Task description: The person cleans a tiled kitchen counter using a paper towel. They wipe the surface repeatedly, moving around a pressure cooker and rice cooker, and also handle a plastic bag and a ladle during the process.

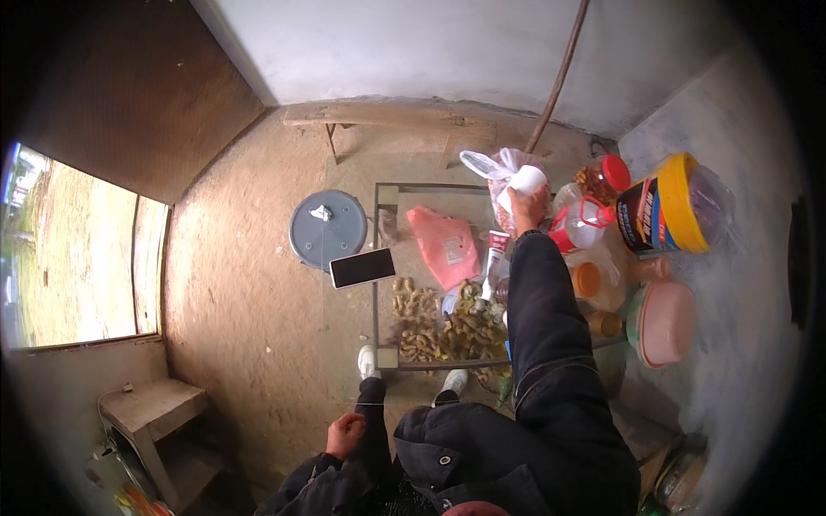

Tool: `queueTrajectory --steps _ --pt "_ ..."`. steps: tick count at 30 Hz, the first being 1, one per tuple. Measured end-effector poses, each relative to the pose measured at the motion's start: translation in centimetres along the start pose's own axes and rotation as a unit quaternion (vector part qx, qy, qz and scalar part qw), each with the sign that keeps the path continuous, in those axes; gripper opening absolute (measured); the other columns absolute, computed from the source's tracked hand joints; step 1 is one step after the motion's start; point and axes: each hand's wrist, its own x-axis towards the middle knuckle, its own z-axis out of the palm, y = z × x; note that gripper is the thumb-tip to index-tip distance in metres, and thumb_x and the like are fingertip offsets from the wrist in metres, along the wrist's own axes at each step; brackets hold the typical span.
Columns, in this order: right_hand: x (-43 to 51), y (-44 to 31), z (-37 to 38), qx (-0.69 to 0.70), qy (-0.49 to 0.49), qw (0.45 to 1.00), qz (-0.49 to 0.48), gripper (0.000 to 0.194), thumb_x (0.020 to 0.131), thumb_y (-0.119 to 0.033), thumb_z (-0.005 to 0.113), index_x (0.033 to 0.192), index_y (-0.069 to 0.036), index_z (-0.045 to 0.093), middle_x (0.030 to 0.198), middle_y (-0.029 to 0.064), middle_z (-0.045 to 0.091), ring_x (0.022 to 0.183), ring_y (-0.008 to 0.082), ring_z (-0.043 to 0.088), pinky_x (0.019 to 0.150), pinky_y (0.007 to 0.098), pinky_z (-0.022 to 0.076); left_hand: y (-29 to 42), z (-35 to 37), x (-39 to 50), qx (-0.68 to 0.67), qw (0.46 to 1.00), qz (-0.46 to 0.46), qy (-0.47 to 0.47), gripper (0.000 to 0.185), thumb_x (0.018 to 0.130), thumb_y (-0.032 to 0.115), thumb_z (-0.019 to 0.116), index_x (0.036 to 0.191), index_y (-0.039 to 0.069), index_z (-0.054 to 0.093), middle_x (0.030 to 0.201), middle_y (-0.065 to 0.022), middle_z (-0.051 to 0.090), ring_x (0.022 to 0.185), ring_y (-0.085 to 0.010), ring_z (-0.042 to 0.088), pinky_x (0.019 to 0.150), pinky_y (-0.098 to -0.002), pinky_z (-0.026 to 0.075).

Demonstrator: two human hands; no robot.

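Note:
My right hand [528, 208] reaches over the far right part of a glass-topped table [348, 329]. Its fingers are around a white cylinder [530, 178], which looks like a roll of tissue paper. Right behind it is a knotted clear plastic bag [500, 169] with small pinkish pieces inside. A red-and-white tube [495, 248] lies close to my right wrist. By my left thigh, my left hand [346, 435] is curled closed, with nothing visible in it. A smartphone [362, 267] with a dark screen lies at the table's left side.
A pink bag [445, 245] and knobbly tan, ginger-like pieces [423, 342] lie within the table frame. Along the right are a red-lidded jar [616, 172], plastic bottle [577, 222], yellow-rimmed bucket [664, 203] and pink basin [668, 322]. A grey round stool [328, 232] stands left, a wooden bench [387, 115] behind.

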Motion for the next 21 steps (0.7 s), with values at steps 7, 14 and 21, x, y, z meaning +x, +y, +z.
queueTrajectory --steps 7,14,21 --pt "-2.2 -2.7 -2.0 0.150 0.000 0.987 0.057 0.086 0.072 -0.050 0.074 0.137 -0.001 0.047 0.128 0.0261 0.061 0.115 0.0420 0.061 0.101 0.0453 0.0480 -1.3 -0.1 0.5 -0.025 1.000 0.000 -0.013 0.019 0.098 0.006 0.058 0.112 -0.002 0.068 0.091 -0.0083 0.072 0.077 -0.0127 0.068 0.070 -0.0269 0.055" --pt "-17.7 -4.2 -10.0 0.753 -0.452 0.425 0.218 0.073 0.095 -0.060 0.048 0.142 -0.004 0.046 0.130 0.0210 0.058 0.112 0.0380 0.063 0.085 0.0473 0.0596 10.8 1.8 5.0 -0.131 0.982 0.081 -0.111 0.033 0.102 0.020 0.059 0.127 -0.001 0.060 0.113 -0.0088 0.068 0.100 -0.0155 0.064 0.084 -0.0315 0.054" --pt "-40.1 -1.3 -17.3 0.705 -0.541 0.289 0.357 0.070 0.098 -0.056 0.045 0.146 -0.005 0.045 0.138 0.0211 0.055 0.121 0.0384 0.059 0.098 0.0540 0.0532 22.6 6.0 7.5 -0.370 0.896 0.104 -0.222 0.065 0.104 0.046 0.048 0.150 0.002 0.035 0.141 -0.0160 0.053 0.127 -0.0285 0.055 0.107 -0.0434 0.044"
